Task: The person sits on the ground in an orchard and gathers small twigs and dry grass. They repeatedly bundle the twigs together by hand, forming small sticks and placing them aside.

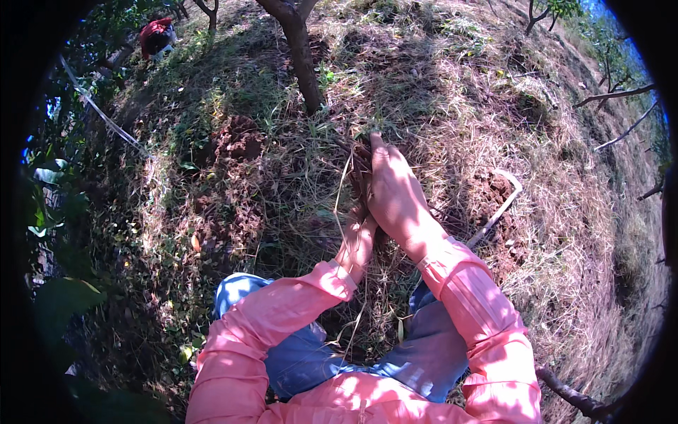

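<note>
Both of my hands meet in front of me, close above the grassy ground. My right hand (pixel 394 193) lies along the right side of a bunch of thin brown twigs or stems (pixel 359 177), fingers pointing away from me. Below and left of it, my left hand (pixel 360 233) is against the lower end of the same bunch, its fingers mostly hidden. A long dry grass stalk (pixel 337 204) hangs over the left wrist. Right of my hands, a pale curved tool or stick (pixel 500 209) lies by loose reddish soil (pixel 490 193); which of the two it is cannot be told.
A slim tree trunk (pixel 304 63) rises just beyond my hands. Dug reddish soil (pixel 241 140) lies at the left. A person in red (pixel 156 38) is far off at the upper left. Bare branches (pixel 617 95) reach in from the right, another (pixel 572 392) at the lower right; leaves (pixel 69 297) hang at the left.
</note>
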{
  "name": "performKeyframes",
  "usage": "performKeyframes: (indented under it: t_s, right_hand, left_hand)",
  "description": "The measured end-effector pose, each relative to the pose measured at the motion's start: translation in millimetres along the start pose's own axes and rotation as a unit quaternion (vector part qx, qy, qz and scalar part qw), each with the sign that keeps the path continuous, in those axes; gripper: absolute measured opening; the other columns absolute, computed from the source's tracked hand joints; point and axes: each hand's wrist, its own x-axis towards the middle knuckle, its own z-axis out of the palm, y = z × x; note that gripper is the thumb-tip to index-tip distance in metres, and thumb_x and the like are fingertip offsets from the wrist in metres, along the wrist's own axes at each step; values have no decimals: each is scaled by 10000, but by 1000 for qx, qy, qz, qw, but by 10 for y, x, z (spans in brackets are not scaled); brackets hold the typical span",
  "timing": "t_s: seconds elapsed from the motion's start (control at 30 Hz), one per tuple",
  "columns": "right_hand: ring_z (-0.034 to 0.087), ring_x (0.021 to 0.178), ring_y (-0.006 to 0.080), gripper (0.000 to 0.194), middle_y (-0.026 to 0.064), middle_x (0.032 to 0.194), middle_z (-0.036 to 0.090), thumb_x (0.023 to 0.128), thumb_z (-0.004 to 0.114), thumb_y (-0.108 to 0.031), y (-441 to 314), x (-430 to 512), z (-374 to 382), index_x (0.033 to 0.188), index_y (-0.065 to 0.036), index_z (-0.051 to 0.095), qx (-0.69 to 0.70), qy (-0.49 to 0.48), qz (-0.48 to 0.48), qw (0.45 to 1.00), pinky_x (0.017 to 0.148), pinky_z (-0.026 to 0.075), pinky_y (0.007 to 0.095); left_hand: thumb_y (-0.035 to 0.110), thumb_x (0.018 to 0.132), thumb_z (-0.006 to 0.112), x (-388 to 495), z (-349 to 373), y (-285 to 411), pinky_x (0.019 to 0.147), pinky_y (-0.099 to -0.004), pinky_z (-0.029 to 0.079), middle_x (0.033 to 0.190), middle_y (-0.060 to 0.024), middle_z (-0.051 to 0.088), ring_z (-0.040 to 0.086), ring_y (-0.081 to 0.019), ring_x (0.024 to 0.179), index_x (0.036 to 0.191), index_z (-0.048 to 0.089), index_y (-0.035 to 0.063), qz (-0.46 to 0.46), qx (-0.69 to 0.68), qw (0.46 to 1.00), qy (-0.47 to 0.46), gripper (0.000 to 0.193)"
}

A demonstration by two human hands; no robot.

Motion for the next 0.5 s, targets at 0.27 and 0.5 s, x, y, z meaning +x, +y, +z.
performKeyframes:
  t_s: [0.27, 0.5]
  right_hand:
    - [545, 1161, 401, 823, 245, 1382, 503, 718, 648, 24, -160, -183, 96, 1471, 42, 314, 9, -48, -193, 980, 1013, 425, 451]
    - [542, 1240, 362, 656, 265, 1383, 490, 836, 548, -48, -318, -289, 203, 1439, 98, 336, -120, -67, -210, 968, 1086, 409, 397]
  left_hand:
    - [279, 1006, 506, 88, -104, 40, 885, -290, 475, 1169, -41, 612, 564, -143, 1039, 1332, 483, 25, -62, -54, 992, -93, 414]
    - [310, 990, 540, 170, -210, 75, 919, -307, 472, 1189, -59, 606, 557, -162, 1074, 1377, 437, 33, -111, -199, 963, -146, 487]
